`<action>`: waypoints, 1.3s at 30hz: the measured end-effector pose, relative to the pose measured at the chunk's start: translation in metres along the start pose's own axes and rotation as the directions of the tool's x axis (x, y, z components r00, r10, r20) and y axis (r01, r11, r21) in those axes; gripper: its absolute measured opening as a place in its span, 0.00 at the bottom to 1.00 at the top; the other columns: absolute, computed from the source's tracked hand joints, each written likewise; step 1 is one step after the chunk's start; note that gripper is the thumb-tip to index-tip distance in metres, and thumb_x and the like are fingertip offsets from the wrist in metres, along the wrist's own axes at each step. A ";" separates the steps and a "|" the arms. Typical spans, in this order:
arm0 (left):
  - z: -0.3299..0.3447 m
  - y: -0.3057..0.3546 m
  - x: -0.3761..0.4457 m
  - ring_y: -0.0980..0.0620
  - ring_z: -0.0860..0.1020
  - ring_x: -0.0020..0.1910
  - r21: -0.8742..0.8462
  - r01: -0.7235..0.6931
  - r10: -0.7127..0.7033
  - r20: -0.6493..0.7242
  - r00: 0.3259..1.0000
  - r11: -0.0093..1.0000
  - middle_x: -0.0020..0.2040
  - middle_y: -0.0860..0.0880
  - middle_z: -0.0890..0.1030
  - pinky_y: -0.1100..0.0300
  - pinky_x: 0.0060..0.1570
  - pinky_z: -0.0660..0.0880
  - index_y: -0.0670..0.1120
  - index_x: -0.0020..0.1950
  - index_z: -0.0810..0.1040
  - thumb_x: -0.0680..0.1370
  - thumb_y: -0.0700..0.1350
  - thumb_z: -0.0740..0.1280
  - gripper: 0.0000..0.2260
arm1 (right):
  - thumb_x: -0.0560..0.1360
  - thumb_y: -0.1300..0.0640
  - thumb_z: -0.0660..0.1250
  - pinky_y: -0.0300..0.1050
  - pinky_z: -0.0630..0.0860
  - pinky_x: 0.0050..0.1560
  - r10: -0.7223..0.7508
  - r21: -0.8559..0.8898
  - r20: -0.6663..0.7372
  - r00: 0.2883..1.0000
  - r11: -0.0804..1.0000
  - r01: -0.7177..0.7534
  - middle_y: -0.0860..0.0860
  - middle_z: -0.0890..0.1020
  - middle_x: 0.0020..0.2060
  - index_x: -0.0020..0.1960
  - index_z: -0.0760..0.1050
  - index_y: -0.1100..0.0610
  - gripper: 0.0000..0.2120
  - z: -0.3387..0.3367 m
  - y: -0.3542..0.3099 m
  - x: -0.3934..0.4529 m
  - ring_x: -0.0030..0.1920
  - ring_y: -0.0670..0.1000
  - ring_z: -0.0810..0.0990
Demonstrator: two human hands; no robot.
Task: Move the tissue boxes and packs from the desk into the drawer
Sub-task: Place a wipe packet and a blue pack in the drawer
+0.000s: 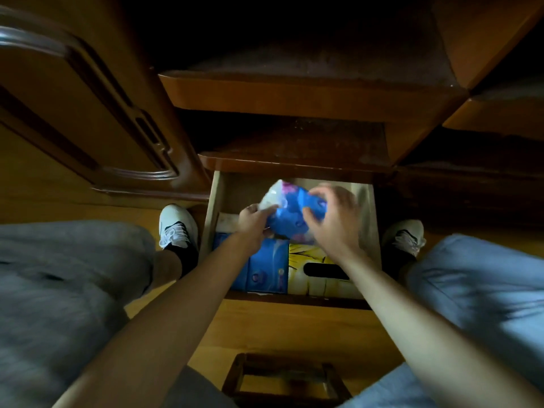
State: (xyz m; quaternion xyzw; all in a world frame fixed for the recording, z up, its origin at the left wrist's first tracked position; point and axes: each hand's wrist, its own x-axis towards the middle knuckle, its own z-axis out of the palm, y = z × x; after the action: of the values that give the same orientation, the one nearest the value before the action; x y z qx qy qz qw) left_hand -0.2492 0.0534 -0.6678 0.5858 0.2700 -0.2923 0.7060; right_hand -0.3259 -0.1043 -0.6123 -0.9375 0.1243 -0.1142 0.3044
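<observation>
Open drawer (371, 213) w/ boxes; both hands' fingers pinching blue tissue pack (290, 214) above.

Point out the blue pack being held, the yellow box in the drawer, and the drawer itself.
blue pack (290, 216), head view, on its blue plastic middle.
yellow box (306, 256), head view, on its yellow top beside the slot.
drawer (210, 213), head view, on its left wall.
</observation>
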 end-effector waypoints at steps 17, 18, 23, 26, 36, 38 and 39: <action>-0.125 0.034 0.011 0.42 0.75 0.58 0.862 -0.173 0.621 -0.191 0.760 0.477 0.59 0.43 0.77 0.46 0.55 0.74 0.47 0.63 0.76 0.81 0.52 0.61 0.14 | 0.81 0.62 0.66 0.54 0.84 0.46 0.654 0.333 0.489 0.577 0.472 -0.816 0.62 0.85 0.53 0.64 0.76 0.62 0.12 0.104 0.007 0.067 0.45 0.57 0.86; -0.130 0.031 0.016 0.41 0.74 0.58 0.896 -0.177 0.593 -0.113 0.797 0.408 0.60 0.43 0.77 0.46 0.56 0.73 0.48 0.64 0.75 0.83 0.52 0.58 0.15 | 0.82 0.62 0.66 0.49 0.83 0.41 0.653 0.324 0.496 0.572 0.472 -0.820 0.62 0.86 0.51 0.64 0.76 0.62 0.12 0.111 0.008 0.070 0.41 0.54 0.85; -0.143 0.011 0.025 0.41 0.75 0.56 0.953 -0.297 0.520 0.221 0.825 0.066 0.57 0.43 0.74 0.46 0.49 0.73 0.45 0.64 0.71 0.85 0.46 0.53 0.12 | 0.81 0.56 0.67 0.45 0.81 0.41 0.581 0.221 0.486 0.653 0.640 -0.735 0.60 0.83 0.58 0.67 0.75 0.60 0.16 0.146 0.016 0.080 0.47 0.53 0.83; -0.141 -0.002 0.022 0.41 0.76 0.53 0.931 -0.358 0.599 0.246 0.762 0.075 0.55 0.42 0.76 0.44 0.51 0.76 0.41 0.61 0.73 0.76 0.34 0.68 0.14 | 0.82 0.52 0.66 0.50 0.77 0.52 0.478 0.050 0.517 0.710 0.812 -0.582 0.58 0.82 0.58 0.65 0.77 0.59 0.15 0.161 0.021 0.084 0.56 0.58 0.81; -0.137 -0.005 0.023 0.45 0.78 0.51 0.940 -0.332 0.717 0.176 0.675 0.082 0.52 0.45 0.79 0.47 0.47 0.78 0.42 0.59 0.76 0.84 0.45 0.53 0.14 | 0.76 0.55 0.75 0.50 0.77 0.59 0.495 -0.173 0.557 0.667 0.854 -0.490 0.60 0.79 0.64 0.69 0.73 0.61 0.25 0.186 0.010 0.086 0.65 0.60 0.79; -0.138 -0.006 0.025 0.44 0.78 0.53 0.954 -0.298 0.674 0.198 0.712 0.035 0.54 0.44 0.78 0.46 0.46 0.79 0.41 0.62 0.74 0.82 0.41 0.61 0.10 | 0.76 0.50 0.75 0.56 0.76 0.64 0.519 -0.178 0.543 0.660 0.840 -0.513 0.61 0.78 0.66 0.72 0.70 0.61 0.30 0.182 0.012 0.085 0.66 0.61 0.78; -0.138 -0.005 0.024 0.45 0.77 0.53 0.963 -0.269 0.639 0.198 0.744 0.015 0.55 0.45 0.78 0.46 0.47 0.79 0.41 0.63 0.73 0.80 0.39 0.66 0.12 | 0.76 0.46 0.74 0.57 0.75 0.65 0.526 -0.178 0.544 0.654 0.834 -0.523 0.61 0.76 0.68 0.74 0.68 0.61 0.33 0.179 0.013 0.084 0.67 0.62 0.76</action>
State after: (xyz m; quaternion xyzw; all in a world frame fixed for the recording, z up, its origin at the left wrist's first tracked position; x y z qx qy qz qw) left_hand -0.2417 0.1861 -0.7112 0.9784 -0.0795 -0.0545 0.1829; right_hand -0.1969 -0.0427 -0.7490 -0.8516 0.2921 0.2656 0.3447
